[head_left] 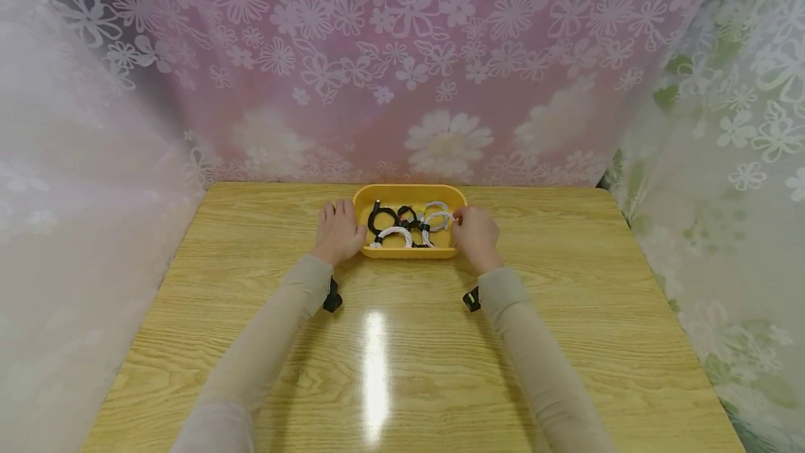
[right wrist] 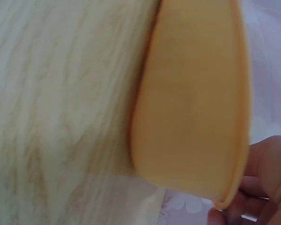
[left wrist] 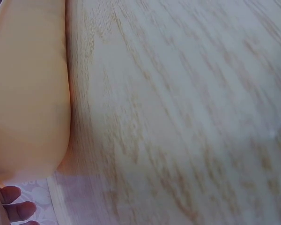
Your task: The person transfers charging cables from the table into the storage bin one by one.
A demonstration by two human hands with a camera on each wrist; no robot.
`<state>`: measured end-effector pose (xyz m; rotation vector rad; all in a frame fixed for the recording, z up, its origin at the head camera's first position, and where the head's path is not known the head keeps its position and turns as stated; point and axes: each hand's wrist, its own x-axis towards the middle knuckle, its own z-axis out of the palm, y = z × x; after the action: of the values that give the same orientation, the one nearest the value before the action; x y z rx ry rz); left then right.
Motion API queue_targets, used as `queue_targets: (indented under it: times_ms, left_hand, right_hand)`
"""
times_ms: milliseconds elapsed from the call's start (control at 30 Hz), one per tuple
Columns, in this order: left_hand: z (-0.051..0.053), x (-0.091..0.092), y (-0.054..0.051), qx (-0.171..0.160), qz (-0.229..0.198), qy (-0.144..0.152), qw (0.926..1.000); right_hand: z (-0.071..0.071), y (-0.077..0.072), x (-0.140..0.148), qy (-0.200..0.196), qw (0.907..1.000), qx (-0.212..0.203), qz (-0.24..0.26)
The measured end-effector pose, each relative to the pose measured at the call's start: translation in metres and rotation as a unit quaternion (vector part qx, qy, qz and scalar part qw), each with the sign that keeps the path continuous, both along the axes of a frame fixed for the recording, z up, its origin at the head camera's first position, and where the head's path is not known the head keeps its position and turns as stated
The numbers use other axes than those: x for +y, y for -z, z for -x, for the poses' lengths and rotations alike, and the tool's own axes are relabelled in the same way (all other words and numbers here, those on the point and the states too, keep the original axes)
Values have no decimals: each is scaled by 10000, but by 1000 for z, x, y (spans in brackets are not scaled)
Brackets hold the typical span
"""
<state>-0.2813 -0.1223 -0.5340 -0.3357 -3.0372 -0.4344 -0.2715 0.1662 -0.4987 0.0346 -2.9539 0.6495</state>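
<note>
A yellow plastic bin (head_left: 409, 253) stands near the table's far edge, with coiled cables inside. These are a black cable (head_left: 372, 221), a smaller dark coil (head_left: 407, 214), a white bundle (head_left: 395, 231) and a white-grey cable coil (head_left: 438, 214). Flat against the bin's left end lies my left hand (head_left: 338, 231), fingers extended forward and thumb near the front corner. Some of its fingertips show past the bin in the left wrist view. My right hand (head_left: 476, 235) grips the bin's right rim, fingers curled over it in the right wrist view. Part of those fingers is hidden by the bin wall.
The bin rests on a wood-grain table (head_left: 415, 341) with a bright light reflection in front. A pink floral curtain (head_left: 402, 89) hangs behind the far edge, and pale floral cloth (head_left: 723, 229) flanks both sides.
</note>
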Motion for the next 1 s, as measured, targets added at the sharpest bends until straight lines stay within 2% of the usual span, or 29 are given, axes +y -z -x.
queue_targets:
  times_ms: [267, 633, 1000]
  left_hand:
    - [-1, 0, 0, -23, -14, 8, 10000]
    - [-1, 0, -1, -1, 27, 16, 10000]
    - [-2, 0, -3, -93, 97, -21, 9999]
  right_hand:
    - [3, 8, -1, -68, 9987, -45, -498]
    - [4, 9, -6, -143, 9952, 201, -944]
    - [5, 12, -4, -186, 9962, 82, -848]
